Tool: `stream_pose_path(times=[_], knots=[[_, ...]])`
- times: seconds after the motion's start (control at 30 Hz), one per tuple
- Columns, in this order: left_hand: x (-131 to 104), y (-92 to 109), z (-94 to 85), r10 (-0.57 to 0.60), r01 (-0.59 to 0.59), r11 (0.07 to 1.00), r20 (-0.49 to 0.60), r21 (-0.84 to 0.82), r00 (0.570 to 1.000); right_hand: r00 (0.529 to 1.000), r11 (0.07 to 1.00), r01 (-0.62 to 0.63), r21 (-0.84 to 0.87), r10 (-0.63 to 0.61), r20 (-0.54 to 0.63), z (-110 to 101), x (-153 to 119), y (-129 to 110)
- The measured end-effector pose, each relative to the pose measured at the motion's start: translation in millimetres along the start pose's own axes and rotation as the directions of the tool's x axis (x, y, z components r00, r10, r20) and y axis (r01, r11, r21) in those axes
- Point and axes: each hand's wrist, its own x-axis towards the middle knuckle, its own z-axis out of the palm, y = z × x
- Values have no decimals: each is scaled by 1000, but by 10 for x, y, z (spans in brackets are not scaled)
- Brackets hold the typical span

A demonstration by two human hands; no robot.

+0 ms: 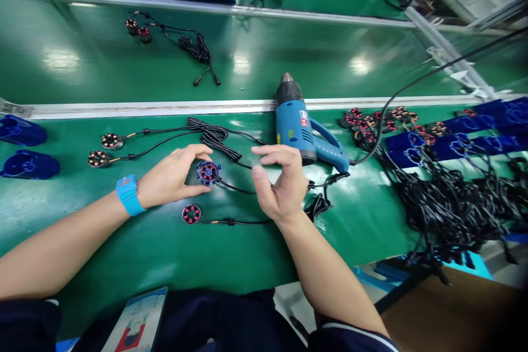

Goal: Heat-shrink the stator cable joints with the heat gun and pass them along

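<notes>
A blue-rimmed round part with a red and black coil (208,172) stands on the green table, its black cable running right. Around its left side curve the spread fingers of my left hand (175,175), which wears a blue wrist strap; whether they touch it is unclear. My right hand (284,181) is raised over the cables with thumb and fingers apart, holding nothing. Just below the blue-rimmed part lies a bare coil (192,214) with its own cable. Two more coils (112,141) (99,159) with cables lie farther left.
A blue heat gun (293,121) lies behind my right hand. Blue housings (31,164) stand at far left. Coils, blue housings (406,148) and a heap of black cables (441,209) cover the right side. Another cabled pair of coils (144,34) lies behind the white strip.
</notes>
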Motion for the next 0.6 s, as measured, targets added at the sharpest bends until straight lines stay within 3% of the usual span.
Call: stream_pose_path(times=[0.1, 0.2, 0.27, 0.33, 0.43, 0.53, 0.6], knots=[[-27, 8, -147, -48, 49, 998, -46, 27, 998, 994, 994, -112, -15, 112, 0, -64, -23, 2], [-70, 31, -325, -175, 179, 984, -206, -3, 963, 989, 990, -139, 0, 139, 58, -86, -15, -63], [-99, 46, -368, -219, 231, 973, -305, 2, 927, 972, 990, -140, -11, 140, 192, -75, 79, -78], [-111, 52, -314, -213, 235, 972, -338, 25, 917, 923, 994, -87, -63, 105, 371, -2, 285, -19], [-96, 32, -106, -204, 207, 978, -283, -20, 937, 859, 979, 2, -203, 102, 502, 306, 785, 242], [-84, -10, 99, -192, 176, 981, -263, -83, 945, 813, 892, -114, -438, 337, 475, 805, 1348, 641], [-99, -35, 163, -144, 129, 989, -295, -69, 945, 794, 839, -177, -515, 431, 429, 1142, 1657, 909]])
